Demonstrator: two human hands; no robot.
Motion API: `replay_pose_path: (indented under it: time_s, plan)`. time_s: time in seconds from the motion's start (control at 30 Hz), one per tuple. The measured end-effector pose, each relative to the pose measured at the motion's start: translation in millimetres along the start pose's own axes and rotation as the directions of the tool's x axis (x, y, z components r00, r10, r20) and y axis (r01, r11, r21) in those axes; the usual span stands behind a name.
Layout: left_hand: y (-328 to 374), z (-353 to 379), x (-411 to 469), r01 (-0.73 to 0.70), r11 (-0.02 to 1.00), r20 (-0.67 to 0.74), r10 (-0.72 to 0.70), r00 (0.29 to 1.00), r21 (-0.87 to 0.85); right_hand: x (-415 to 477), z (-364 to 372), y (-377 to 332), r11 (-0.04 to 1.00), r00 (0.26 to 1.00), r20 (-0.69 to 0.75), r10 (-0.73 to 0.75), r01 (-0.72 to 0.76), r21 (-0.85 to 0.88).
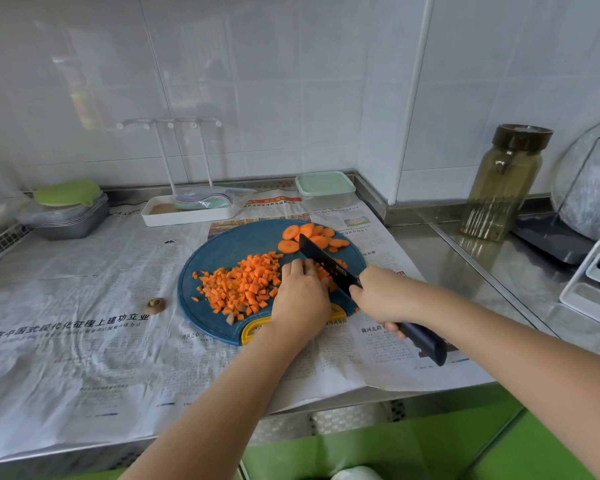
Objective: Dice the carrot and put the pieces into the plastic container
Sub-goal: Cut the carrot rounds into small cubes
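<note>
A: Quick one, where's the carrot?

B: All on the cutting board point(222, 251). I've got diced carrot point(243, 285) heaped over the board's middle and left part. A few carrot slices point(291, 233) lie at its far right edge.

A: Hands?

B: Left hand point(300, 296) is knuckles-up over the right half of the board. Its fingers are bent down over some carrot pieces point(323, 271) and hold them to the board. Most of those pieces are hidden under the fingers, so I can't tell their shape. Right hand point(381, 296) sits at the board's right rim, wrapped tight round the handle of the knife point(326, 263). The dark blade runs from that hand up toward the slices, just beside the left fingertips. I can't tell if the edge touches the board.

A: Container?

B: The plastic container point(326, 188) is past the board's far edge, by the wall corner and apart from the board. It has a pale green lid on. I can't see anything inside.

A: Anything else?

B: Newspaper point(84, 289) lies under the board and spreads out to its left. A carrot stub point(156, 304) sits on the paper just left of the board. A white rack tray point(187, 211) is behind the board's far left. A glass jar point(503, 181) stands well off to the board's right.
</note>
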State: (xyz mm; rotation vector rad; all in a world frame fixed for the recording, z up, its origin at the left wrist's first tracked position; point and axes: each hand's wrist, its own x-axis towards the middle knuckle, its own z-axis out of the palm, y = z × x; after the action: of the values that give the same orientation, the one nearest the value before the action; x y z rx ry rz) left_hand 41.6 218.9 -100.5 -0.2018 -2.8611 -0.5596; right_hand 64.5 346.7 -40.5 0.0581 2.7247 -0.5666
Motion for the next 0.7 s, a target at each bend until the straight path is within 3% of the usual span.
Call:
replay_pose_path:
  time_s: [0.27,0.43,0.7]
  plan:
    - [1,-1,0,-0.005,1.0,0.007,0.005,1.0,0.02,3,0,-2,0.999,0.998,0.033,0.046,-0.047,0.023]
    - [0,-4,-2,-0.031,0.998,0.017,0.031,0.999,0.051,5,-9,7,0.979,0.988,0.142,0.054,-0.08,0.186]
    - [0,-4,-2,-0.03,0.998,0.022,0.029,0.999,0.062,5,0,-5,0.998,0.996,0.071,0.058,-0.057,-0.017]
